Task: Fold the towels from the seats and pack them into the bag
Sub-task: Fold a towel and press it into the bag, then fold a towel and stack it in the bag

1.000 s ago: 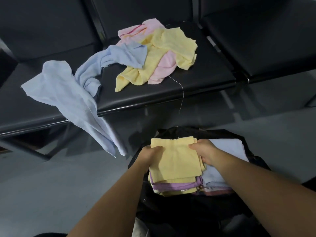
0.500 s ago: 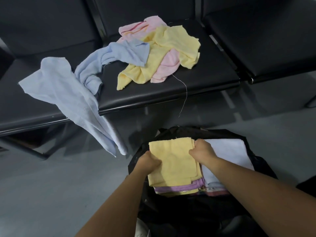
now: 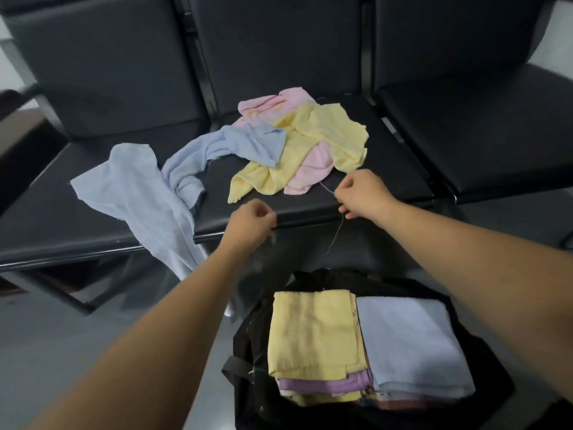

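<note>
Grip curled and empty on left hand (image 3: 251, 221) and right hand (image 3: 362, 193) over seat (image 3: 393, 178).

Row of black seats (image 3: 496, 135), grey floor (image 3: 62, 352)

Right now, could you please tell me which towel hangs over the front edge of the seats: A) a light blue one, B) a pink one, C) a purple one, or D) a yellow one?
A: the light blue towel drapes off the seat edge toward the floor, while the pink and yellow pile lies wholly on the cushion.
</note>
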